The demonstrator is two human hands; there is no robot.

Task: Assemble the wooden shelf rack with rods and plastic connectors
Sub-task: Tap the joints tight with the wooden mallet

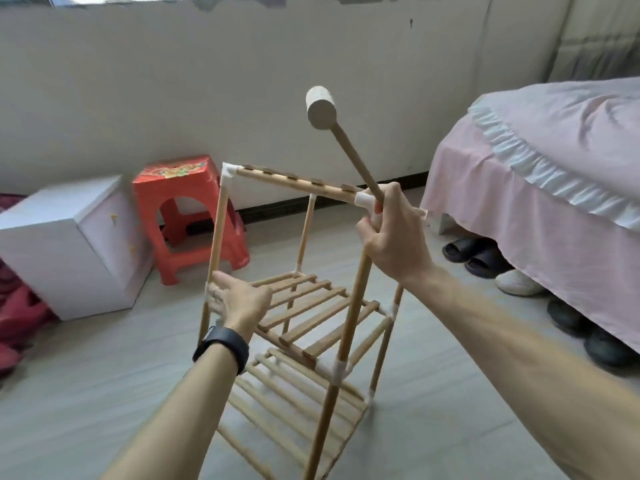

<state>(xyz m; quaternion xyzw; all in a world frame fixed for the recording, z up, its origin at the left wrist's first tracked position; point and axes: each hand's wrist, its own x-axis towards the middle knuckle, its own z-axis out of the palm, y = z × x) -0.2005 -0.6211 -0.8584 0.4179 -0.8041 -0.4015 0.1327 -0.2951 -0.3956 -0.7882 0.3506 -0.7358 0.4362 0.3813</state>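
Observation:
The wooden shelf rack stands on the floor in the middle, with two slatted shelves, upright rods and white plastic connectors at the joints. A top slatted panel sits tilted between the upper white corner connector on the left and another under my right hand. My right hand grips the handle of a wooden mallet, whose head is raised above the rack's top right corner. My left hand reaches to the left front upright rod at mid height, fingers extended by its connector.
A red plastic stool and a white cabinet stand to the left by the wall. A bed with pink sheets fills the right side, with several shoes under its edge. Red fabric lies at far left.

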